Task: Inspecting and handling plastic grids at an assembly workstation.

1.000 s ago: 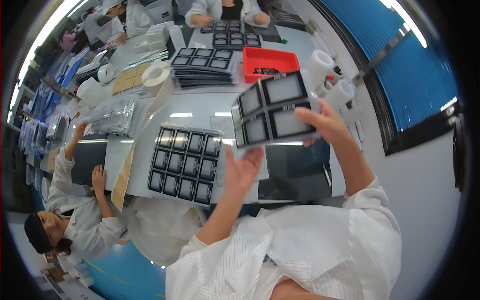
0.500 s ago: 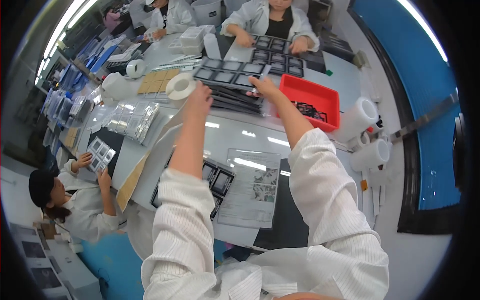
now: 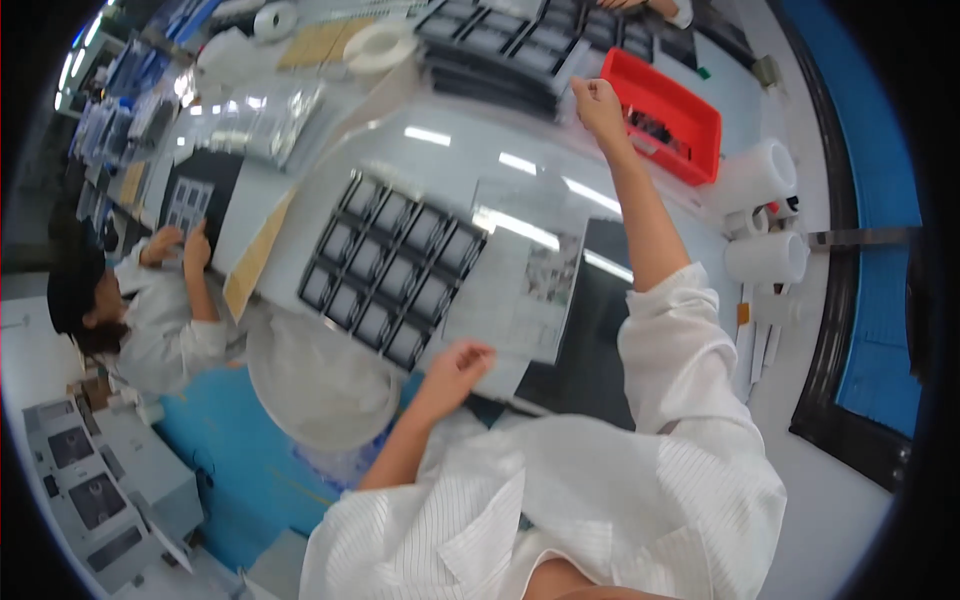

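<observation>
A black tray (image 3: 392, 268) divided into several compartments, each with a pale rectangular piece, lies tilted on the table before me. Close to its near right corner is my left hand (image 3: 458, 372), fingers curled together, with nothing visible in them. My right hand (image 3: 598, 108) reaches far out, closed, between the red bin (image 3: 700, 150) and a pile of black trays (image 3: 490, 82). Whatever its fingers may grip is too small to make out. More filled trays (image 3: 500, 35) lie on top of that pile. Small black parts (image 3: 652, 128) lie in the bin.
A printed sheet (image 3: 520, 290) lies right of the tray, beside a black mat (image 3: 590, 320). White rolls (image 3: 765, 258) stand at the right edge. Clear bags (image 3: 250, 125) and a tape roll (image 3: 380, 46) are at left. A co-worker (image 3: 150, 310) handles a panel at far left.
Both hands have let go of the filled tray at the far pile. My left hand has come back near my body; my right stays far out, by the red bin. The view has tilted down.
</observation>
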`<action>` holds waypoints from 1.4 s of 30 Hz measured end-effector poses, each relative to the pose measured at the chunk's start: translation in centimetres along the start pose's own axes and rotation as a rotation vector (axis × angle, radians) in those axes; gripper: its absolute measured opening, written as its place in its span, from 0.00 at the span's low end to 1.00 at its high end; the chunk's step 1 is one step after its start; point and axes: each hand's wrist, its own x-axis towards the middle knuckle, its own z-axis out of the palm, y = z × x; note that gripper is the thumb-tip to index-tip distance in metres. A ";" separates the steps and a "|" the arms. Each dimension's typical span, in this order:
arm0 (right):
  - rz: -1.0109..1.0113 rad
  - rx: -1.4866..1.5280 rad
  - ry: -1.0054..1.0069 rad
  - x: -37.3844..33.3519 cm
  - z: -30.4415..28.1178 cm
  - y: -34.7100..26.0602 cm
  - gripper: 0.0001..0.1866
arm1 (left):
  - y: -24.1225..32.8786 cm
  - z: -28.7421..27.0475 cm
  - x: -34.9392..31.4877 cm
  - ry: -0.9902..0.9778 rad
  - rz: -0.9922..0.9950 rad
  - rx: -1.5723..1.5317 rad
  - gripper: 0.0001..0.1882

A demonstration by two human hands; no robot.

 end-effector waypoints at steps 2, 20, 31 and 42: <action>0.185 0.178 -0.367 -8.1 -0.7 -2.8 0.17 | 1.9 -2.8 -1.5 0.283 0.148 -0.018 0.07; 0.319 0.362 -0.381 -28.8 5.0 -6.1 0.15 | -1.1 -5.1 -0.9 0.565 0.401 1.194 0.25; 0.461 0.828 -0.553 -29.9 -6.3 -9.8 0.24 | -6.2 -4.0 -9.6 0.016 0.521 0.544 0.12; 0.021 -0.594 -0.209 -36.7 -20.6 -1.2 0.39 | -6.4 5.4 -3.3 -0.275 -0.128 -0.359 0.11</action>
